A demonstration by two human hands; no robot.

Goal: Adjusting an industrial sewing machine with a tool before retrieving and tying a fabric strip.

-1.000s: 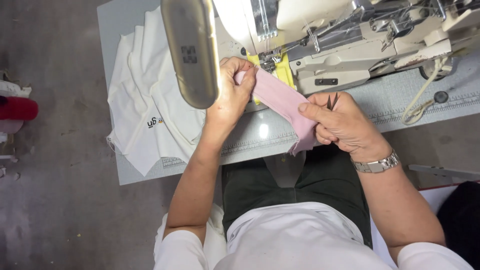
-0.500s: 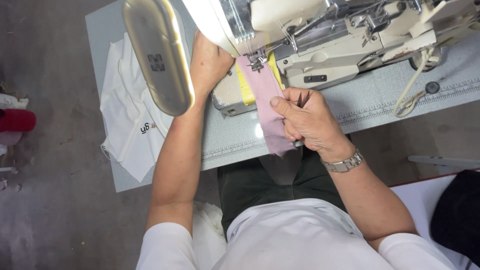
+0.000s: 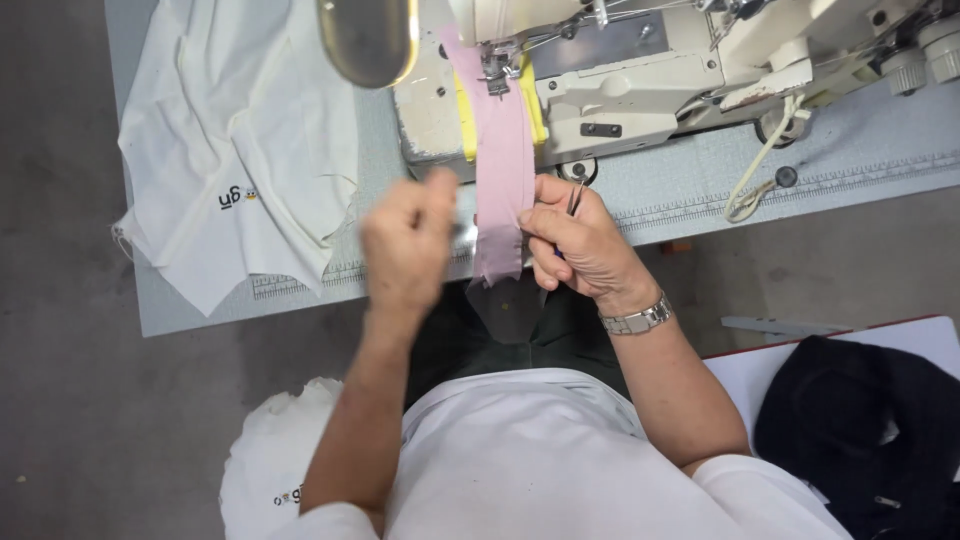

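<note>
A long pink fabric strip (image 3: 502, 170) runs from under the presser foot of the cream sewing machine (image 3: 640, 70) down over the grey table's (image 3: 200, 300) front edge. My right hand (image 3: 580, 245) pinches the strip's right edge near the table edge and also holds small metal tweezers (image 3: 575, 197). My left hand (image 3: 408, 245) is blurred, hovering just left of the strip with fingers curled; it holds nothing that I can make out. A yellow piece (image 3: 465, 130) lies under the strip on the machine bed.
A pile of white fabric pieces (image 3: 240, 150) lies on the table's left side. A lamp head (image 3: 368, 40) hangs above the machine. A white bundle (image 3: 275, 455) sits at my lower left; dark cloth (image 3: 860, 420) rests on a white surface at right.
My left hand came off the strip near the presser foot and pulled back towards me. The strip now lies straight under the foot. The view has shifted.
</note>
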